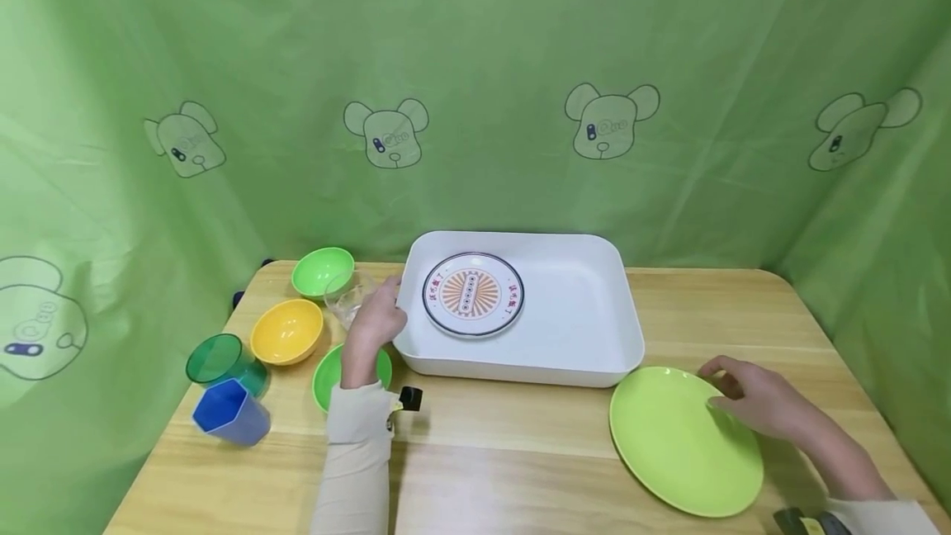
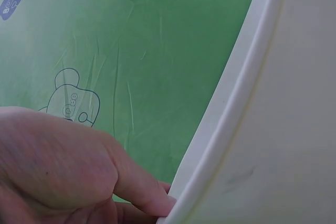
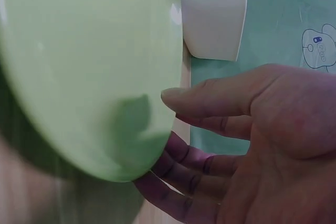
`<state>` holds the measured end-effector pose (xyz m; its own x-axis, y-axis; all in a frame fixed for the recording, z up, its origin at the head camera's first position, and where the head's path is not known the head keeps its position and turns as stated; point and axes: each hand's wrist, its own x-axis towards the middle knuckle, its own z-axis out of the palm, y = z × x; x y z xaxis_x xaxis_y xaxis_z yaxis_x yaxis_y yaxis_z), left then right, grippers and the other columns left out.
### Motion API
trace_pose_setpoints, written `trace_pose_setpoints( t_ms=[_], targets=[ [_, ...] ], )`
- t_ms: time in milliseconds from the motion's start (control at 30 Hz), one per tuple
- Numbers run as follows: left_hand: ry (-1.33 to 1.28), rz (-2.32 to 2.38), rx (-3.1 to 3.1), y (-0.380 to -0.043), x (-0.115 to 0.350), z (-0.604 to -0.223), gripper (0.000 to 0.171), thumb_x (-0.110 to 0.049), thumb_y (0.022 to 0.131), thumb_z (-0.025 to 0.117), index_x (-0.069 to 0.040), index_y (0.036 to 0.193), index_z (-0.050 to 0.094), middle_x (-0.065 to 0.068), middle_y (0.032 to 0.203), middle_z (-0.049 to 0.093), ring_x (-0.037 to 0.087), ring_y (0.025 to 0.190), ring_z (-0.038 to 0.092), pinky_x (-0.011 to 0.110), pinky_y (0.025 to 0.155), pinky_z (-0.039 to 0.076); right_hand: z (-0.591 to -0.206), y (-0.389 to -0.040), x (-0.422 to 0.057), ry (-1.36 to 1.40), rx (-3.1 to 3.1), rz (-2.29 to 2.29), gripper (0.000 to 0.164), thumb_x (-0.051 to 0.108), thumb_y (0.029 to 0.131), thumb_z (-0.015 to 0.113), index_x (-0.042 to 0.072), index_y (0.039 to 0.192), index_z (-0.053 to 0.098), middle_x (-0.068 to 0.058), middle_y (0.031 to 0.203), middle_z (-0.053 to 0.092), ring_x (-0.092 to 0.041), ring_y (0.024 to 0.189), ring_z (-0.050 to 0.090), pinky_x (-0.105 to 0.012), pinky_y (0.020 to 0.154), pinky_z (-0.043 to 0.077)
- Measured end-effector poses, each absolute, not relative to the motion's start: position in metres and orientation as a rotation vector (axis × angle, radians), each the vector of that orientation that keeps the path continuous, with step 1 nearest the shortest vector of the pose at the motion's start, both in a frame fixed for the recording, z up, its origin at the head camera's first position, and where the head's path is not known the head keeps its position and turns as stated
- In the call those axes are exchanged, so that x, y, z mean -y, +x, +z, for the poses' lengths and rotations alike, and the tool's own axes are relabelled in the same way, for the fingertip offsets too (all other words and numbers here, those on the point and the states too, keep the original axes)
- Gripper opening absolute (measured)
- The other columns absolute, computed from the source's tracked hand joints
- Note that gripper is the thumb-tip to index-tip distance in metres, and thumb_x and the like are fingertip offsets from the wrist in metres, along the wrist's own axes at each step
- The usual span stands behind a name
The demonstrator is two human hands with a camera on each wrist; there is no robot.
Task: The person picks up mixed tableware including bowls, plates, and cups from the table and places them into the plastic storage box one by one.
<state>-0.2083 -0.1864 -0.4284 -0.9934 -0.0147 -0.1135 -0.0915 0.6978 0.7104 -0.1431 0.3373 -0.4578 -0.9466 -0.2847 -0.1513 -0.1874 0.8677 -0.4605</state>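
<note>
At its left side, the white rectangular tray (image 1: 579, 304) has its rim pinched by my left hand (image 1: 380, 316). Up close in the left wrist view, the thumb lies against the tray's rim (image 2: 231, 129), with the other fingers partly hidden. A round white plate (image 1: 473, 294) with an orange-striped centre and red characters lies inside the tray, toward the left. My right hand (image 1: 765, 399) holds the lime-green plate (image 1: 683, 452) by its right edge. Seen from the right wrist, the thumb is over the plate's rim and the other fingers curl at its edge.
Left of the tray are a green bowl (image 1: 322, 269), a clear cup (image 1: 345, 297), a yellow bowl (image 1: 287, 331), a green bowl (image 1: 327, 378) partly behind my forearm, a green cup (image 1: 226, 360) and a blue cup (image 1: 234, 415). A green curtain (image 1: 490, 188) surrounds the wooden table (image 1: 505, 444).
</note>
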Motion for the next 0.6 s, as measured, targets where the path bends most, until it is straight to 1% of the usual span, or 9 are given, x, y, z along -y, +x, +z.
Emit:
trace_pose_setpoints(
  t_ms=[67, 233, 367, 433, 600],
  targets=[
    [-0.071, 1.162, -2.819, -0.208, 0.187, -0.429, 0.070, 0.013, 0.085, 0.047, 0.001, 0.153, 0.040, 0.030, 0.141, 0.056, 0.047, 0.125, 0.056, 0.057, 0.104, 0.049, -0.460, -0.142, -0.338, -0.345, -2.825, -0.657, 0.035, 0.007, 0.088, 0.075, -0.003, 0.119, 0.062, -0.007, 0.094, 0.066, -0.025, 0.088, 0.062, -0.042, 0.072, 0.054],
    [-0.027, 1.124, -2.855, -0.209, 0.188, -0.430, 0.070, 0.013, 0.082, 0.047, 0.003, 0.151, 0.043, 0.030, 0.137, 0.059, 0.047, 0.124, 0.056, 0.056, 0.105, 0.048, -0.463, -0.140, -0.338, -0.320, -2.798, -0.684, 0.036, 0.005, 0.088, 0.073, -0.006, 0.120, 0.061, -0.010, 0.096, 0.066, -0.029, 0.089, 0.063, -0.044, 0.072, 0.055],
    [-0.017, 1.131, -2.842, -0.210, 0.189, -0.430, 0.069, 0.013, 0.082, 0.048, 0.004, 0.150, 0.042, 0.031, 0.139, 0.057, 0.048, 0.126, 0.055, 0.057, 0.107, 0.047, -0.465, -0.139, -0.340, -0.296, -2.771, -0.704, 0.036, 0.002, 0.087, 0.069, -0.007, 0.121, 0.059, -0.014, 0.098, 0.068, -0.035, 0.092, 0.066, -0.047, 0.073, 0.057],
    [-0.018, 1.133, -2.836, -0.210, 0.189, -0.430, 0.068, 0.013, 0.083, 0.048, 0.004, 0.150, 0.042, 0.031, 0.139, 0.056, 0.047, 0.126, 0.055, 0.057, 0.107, 0.047, -0.466, -0.139, -0.340, -0.280, -2.762, -0.711, 0.036, 0.001, 0.088, 0.068, -0.007, 0.122, 0.059, -0.014, 0.099, 0.069, -0.036, 0.093, 0.066, -0.047, 0.073, 0.058],
    [-0.025, 1.153, -2.816, -0.210, 0.189, -0.431, 0.069, 0.013, 0.083, 0.047, 0.005, 0.151, 0.041, 0.031, 0.140, 0.055, 0.047, 0.127, 0.054, 0.057, 0.108, 0.046, -0.469, -0.137, -0.343, -0.279, -2.770, -0.710, 0.035, -0.002, 0.088, 0.066, -0.007, 0.121, 0.059, -0.017, 0.100, 0.068, -0.039, 0.093, 0.065, -0.052, 0.074, 0.058]
  ],
)
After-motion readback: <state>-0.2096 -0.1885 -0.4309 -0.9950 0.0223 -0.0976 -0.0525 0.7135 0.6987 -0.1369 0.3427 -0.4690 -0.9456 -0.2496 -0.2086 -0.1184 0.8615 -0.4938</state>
